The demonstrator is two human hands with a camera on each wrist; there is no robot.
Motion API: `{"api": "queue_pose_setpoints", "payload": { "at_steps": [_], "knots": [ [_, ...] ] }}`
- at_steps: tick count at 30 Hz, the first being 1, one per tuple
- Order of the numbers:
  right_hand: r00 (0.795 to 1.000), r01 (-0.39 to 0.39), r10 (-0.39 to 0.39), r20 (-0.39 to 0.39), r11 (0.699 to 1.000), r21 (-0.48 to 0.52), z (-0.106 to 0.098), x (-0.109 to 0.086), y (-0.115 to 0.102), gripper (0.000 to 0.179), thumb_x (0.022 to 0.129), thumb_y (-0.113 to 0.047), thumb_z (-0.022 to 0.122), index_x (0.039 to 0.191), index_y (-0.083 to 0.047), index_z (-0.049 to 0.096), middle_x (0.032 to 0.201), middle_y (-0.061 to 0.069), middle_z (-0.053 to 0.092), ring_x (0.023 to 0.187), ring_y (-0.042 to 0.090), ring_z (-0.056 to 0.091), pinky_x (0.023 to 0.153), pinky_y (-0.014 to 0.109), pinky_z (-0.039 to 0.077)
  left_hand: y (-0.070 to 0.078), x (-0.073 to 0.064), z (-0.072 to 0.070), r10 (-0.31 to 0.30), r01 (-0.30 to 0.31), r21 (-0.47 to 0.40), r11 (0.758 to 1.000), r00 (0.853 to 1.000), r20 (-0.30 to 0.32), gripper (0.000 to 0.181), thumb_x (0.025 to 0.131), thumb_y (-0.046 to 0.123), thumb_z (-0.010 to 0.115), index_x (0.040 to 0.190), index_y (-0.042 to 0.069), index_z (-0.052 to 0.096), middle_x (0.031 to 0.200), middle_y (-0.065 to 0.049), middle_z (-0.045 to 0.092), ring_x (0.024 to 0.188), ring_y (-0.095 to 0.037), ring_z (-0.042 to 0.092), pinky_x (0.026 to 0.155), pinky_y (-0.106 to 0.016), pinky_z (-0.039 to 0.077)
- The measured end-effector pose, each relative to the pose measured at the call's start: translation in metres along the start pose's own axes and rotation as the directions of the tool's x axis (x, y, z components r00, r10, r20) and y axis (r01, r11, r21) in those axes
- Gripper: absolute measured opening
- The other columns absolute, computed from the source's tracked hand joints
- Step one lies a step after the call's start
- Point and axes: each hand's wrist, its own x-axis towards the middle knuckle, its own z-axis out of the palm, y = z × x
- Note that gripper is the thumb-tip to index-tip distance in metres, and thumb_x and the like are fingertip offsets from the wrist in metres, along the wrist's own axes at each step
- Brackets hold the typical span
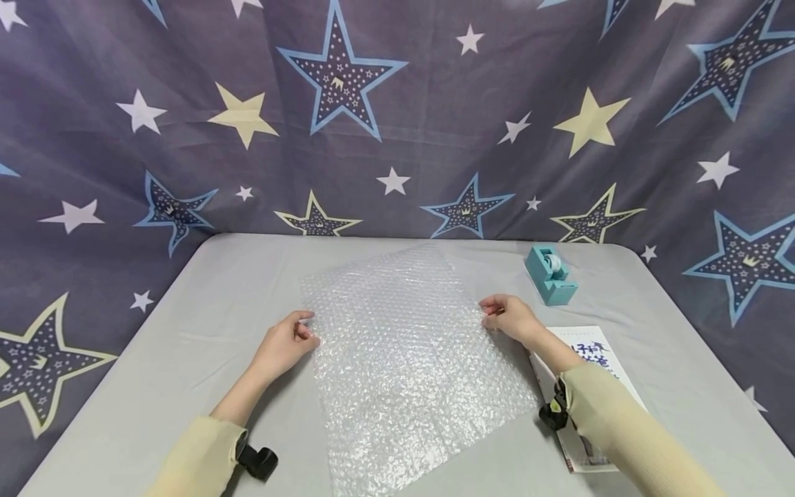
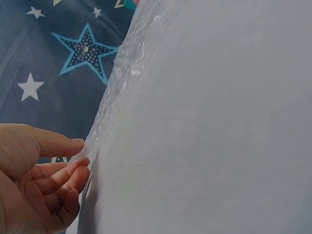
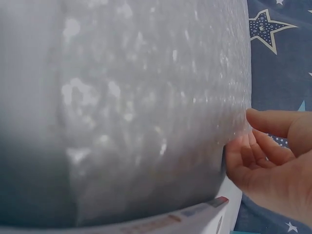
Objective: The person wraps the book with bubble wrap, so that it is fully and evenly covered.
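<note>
A clear sheet of bubble wrap [image 1: 397,359] spans the middle of the table, spread out between both hands. At its left edge my left hand [image 1: 288,345] pinches the film between thumb and fingers. My right hand [image 1: 511,319] pinches the opposite edge, a little higher up. In the left wrist view the left hand [image 2: 46,178] has its thumb and fingertips right at the edge of the film. The right wrist view shows the right hand [image 3: 273,158] with fingers tucked under the bubble wrap [image 3: 151,107] and the thumb on top.
A teal tape dispenser [image 1: 551,276] with a roll of tape stands at the back right. Under the right forearm lies a white book [image 1: 611,355] with blue lettering, partly hidden. A star-patterned curtain [image 1: 397,124] hangs behind the grey-covered table [image 1: 248,276].
</note>
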Motion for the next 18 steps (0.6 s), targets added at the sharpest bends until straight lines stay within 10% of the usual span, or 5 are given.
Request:
{"api": "queue_pose_setpoints", "payload": {
  "at_steps": [18],
  "knots": [
    [1.0,0.03,-0.031,-0.006,0.997,-0.066,0.0,0.014,-0.007,0.034,0.08,0.002,0.058,0.114,0.007,0.055,0.092,0.016,0.058,0.072,0.016,0.053,0.062,0.027,0.047,0.007,-0.013,0.0,0.008,-0.008,0.087,0.996,1.0,0.001,0.048,0.079,0.014,0.065,0.122,-0.003,0.05,0.078,-0.001,0.056,0.064,-0.012,0.046,0.062,-0.028,0.037]
  ]
}}
